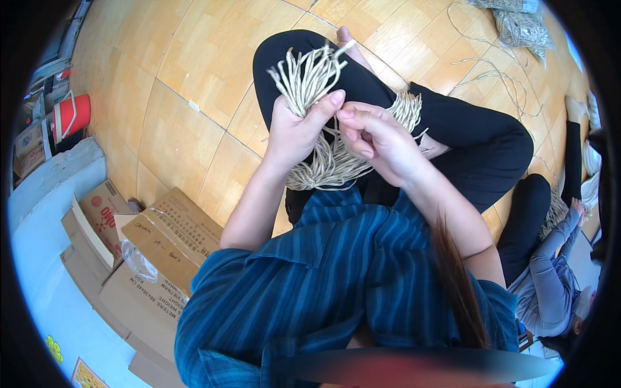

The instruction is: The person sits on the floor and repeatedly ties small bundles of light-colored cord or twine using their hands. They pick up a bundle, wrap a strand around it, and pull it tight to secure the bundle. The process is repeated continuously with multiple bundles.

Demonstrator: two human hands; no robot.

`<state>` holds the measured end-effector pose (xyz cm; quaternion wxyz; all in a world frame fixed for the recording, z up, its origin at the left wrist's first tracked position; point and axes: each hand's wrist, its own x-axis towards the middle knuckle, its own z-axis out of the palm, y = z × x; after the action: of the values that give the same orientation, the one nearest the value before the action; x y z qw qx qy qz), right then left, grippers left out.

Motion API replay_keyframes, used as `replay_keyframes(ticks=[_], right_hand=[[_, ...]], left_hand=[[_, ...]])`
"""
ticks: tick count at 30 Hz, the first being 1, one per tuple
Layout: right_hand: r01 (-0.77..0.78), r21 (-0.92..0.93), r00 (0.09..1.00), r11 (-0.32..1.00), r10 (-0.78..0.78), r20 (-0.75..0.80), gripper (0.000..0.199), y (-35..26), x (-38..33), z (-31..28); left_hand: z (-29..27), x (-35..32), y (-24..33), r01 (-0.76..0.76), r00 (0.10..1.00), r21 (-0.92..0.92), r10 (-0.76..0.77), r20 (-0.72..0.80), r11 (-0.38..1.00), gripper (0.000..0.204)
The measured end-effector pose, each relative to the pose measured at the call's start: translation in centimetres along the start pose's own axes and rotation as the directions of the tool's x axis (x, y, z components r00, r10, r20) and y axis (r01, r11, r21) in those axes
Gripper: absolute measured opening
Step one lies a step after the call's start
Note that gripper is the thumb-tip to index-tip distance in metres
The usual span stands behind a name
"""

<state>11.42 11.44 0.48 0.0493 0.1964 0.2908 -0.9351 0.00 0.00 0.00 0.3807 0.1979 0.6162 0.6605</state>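
My left hand [299,126] is closed round a bundle of beige cords [309,81], whose cut ends fan out above the fist. More cord [326,168] hangs in loops below it, over my lap. Close beside the left thumb, the thumb and forefinger of my right hand [378,136] are pinched together; whatever lies between them is too small to make out. Just beyond the right hand, another tuft of cord ends [407,110] rests against my black trouser leg [472,139].
Cardboard boxes [171,226] stand at the left, with a red bucket [72,116] farther off. Loose cords [498,77] trail over the tiled floor at the far right, near a clear bag of cord [522,29]. Another person [550,278] sits at the right with similar cord.
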Motion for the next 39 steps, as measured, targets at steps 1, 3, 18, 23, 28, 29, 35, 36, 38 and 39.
replay_keyframes(ticks=[1,3,18,23,28,29,35,36,38,39], right_hand=[[0.048,0.013,0.998,0.999,-0.047,-0.029,0.025,0.5,0.0,0.2],[0.108,0.0,0.989,0.994,-0.107,-0.103,0.026,1.1,-0.4,0.6],[0.153,0.086,0.98,0.984,-0.14,-0.142,0.024,4.1,-1.6,1.4],[0.153,-0.138,0.986,0.979,-0.161,-0.044,0.028,3.9,-0.8,0.0],[0.097,-0.729,0.969,0.677,-0.231,-0.085,0.022,0.8,-0.7,-2.9],[0.165,-0.868,0.919,0.468,-0.393,-0.037,0.013,-0.4,-1.1,-3.9],[0.005,-0.998,0.905,-0.058,-0.424,0.029,0.014,-2.8,-1.6,-7.5],[0.008,-0.993,0.906,-0.114,-0.42,0.055,0.013,-2.7,-1.4,-7.7],[0.082,-0.972,0.866,-0.222,-0.466,0.18,0.011,-2.7,-1.0,-7.9],[0.15,-0.949,0.814,-0.277,-0.51,0.277,0.011,-2.9,-0.8,-7.8]], left_hand=[[0.0,-0.1,-0.3,-0.038,0.998,0.061,0.04,-0.038,0.997,0.014],[0.5,-0.1,-1.2,-0.118,0.985,0.134,0.133,-0.109,0.984,0.014],[-0.6,-1.4,-2.2,-0.206,0.952,0.288,0.26,-0.162,0.935,0.015],[-0.8,-1.1,-2.0,-0.203,0.962,0.27,0.243,-0.124,0.941,0.014],[-1.7,-1.3,-1.6,-0.082,0.99,0.111,0.094,-0.108,0.99,0.023],[-1.9,-1.1,-1.5,-0.048,0.997,-0.108,0.041,-0.065,0.993,0.019],[-1.7,-1.1,-0.3,0.042,0.988,-0.2,-0.07,-0.137,0.979,0.015],[-1.6,-1.0,-0.1,0.043,0.978,-0.262,-0.094,-0.184,0.964,0.015],[-1.5,-0.8,0.2,0.001,0.959,-0.302,-0.086,-0.269,0.953,0.024],[-1.4,-0.9,0.3,-0.016,0.949,-0.256,-0.065,-0.307,0.967,0.025]])
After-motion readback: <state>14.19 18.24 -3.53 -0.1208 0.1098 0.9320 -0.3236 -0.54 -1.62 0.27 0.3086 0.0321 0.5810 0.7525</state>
